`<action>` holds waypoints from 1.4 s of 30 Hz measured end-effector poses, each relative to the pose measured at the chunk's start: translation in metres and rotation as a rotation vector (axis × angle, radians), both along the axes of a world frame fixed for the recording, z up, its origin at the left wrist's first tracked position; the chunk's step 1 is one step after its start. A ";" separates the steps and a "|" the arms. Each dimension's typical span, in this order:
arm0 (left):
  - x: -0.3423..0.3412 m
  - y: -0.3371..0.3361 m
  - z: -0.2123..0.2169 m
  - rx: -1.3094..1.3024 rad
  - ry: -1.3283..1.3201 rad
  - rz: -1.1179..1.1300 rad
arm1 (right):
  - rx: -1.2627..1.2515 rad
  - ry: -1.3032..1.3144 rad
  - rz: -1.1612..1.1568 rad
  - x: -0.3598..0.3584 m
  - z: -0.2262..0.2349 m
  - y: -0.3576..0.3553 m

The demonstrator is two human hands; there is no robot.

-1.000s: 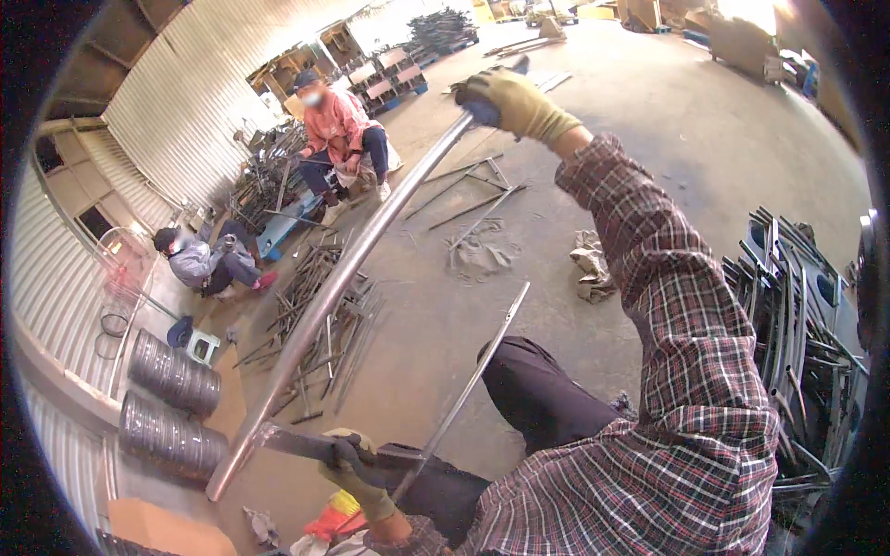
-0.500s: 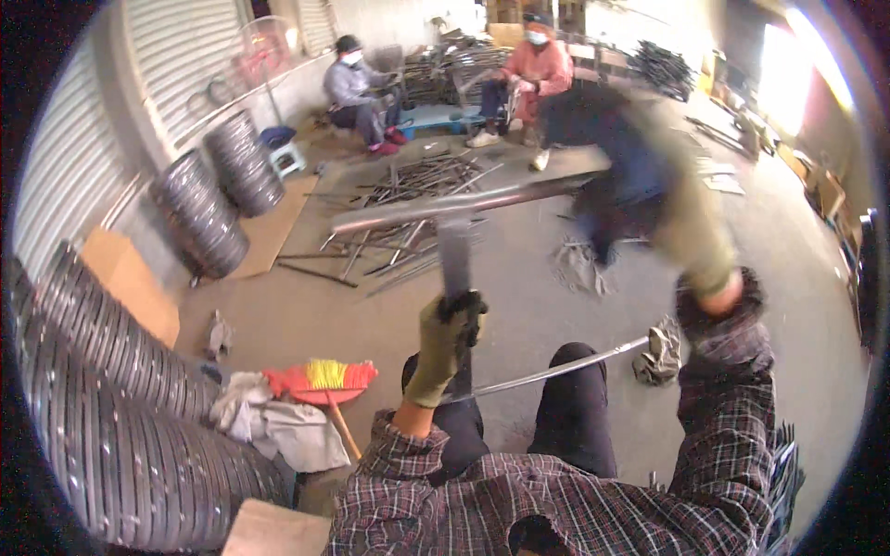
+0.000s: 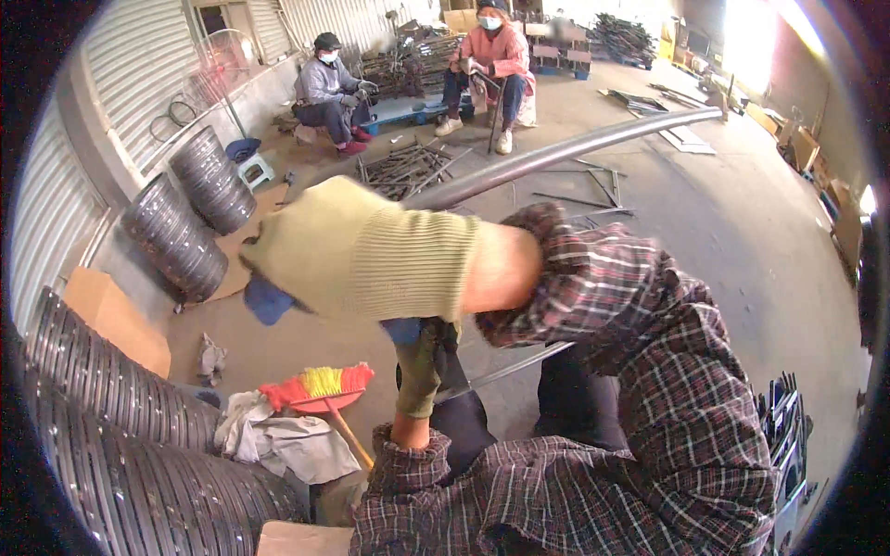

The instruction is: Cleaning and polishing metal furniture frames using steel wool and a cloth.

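My right hand, in a yellow-green knit glove, is closed on a dark blue cloth, only edges of which show. It lies across the left part of a raised metal tube frame, whose grey top tube slants up to the far right. My left hand, gloved alike, is below the right wrist, around the frame's dark upright; its fingers are mostly hidden by my right hand. A thin curved metal bar passes low across my knees.
Stacks of dark curved metal strips stand at the left. A red and yellow broom lies beside grey cloths. Loose metal tubes lie piled ahead. Two masked people sit beyond them. More metal parts stand at my right.
My right hand with the blue cloth has swept from the tube's right end to its left, its forearm now crossing before me. The tube now tilts up more steeply to the right.
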State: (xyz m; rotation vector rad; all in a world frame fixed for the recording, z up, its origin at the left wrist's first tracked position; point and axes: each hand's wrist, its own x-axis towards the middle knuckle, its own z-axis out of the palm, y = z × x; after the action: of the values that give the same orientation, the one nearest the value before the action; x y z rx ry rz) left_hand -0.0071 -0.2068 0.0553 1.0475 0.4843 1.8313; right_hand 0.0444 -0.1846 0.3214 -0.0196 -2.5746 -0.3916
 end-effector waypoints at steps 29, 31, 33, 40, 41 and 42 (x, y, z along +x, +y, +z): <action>-0.025 -0.015 0.036 -0.039 0.084 0.210 | 0.196 0.573 -0.693 0.328 0.015 0.157; -0.026 -0.015 0.037 0.023 0.068 0.198 | 0.228 0.588 -0.674 0.327 0.010 0.156; -0.022 -0.014 0.037 -0.095 0.122 0.161 | 0.115 0.589 -0.710 0.331 -0.001 0.160; -0.004 -0.006 0.034 -0.029 0.121 0.129 | 0.060 0.729 -0.684 0.376 -0.045 0.196; -0.003 -0.006 0.034 -0.060 0.121 0.121 | 0.084 0.752 -0.668 0.382 -0.048 0.201; -0.002 -0.005 0.034 -0.090 0.123 0.113 | 0.142 0.775 -0.665 0.388 -0.051 0.205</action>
State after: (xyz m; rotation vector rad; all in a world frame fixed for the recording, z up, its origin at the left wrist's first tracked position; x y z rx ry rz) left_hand -0.0093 -0.2123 0.0895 1.0938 0.7061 1.8325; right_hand 0.4328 0.0204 0.2709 -0.8208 -1.7091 -0.6487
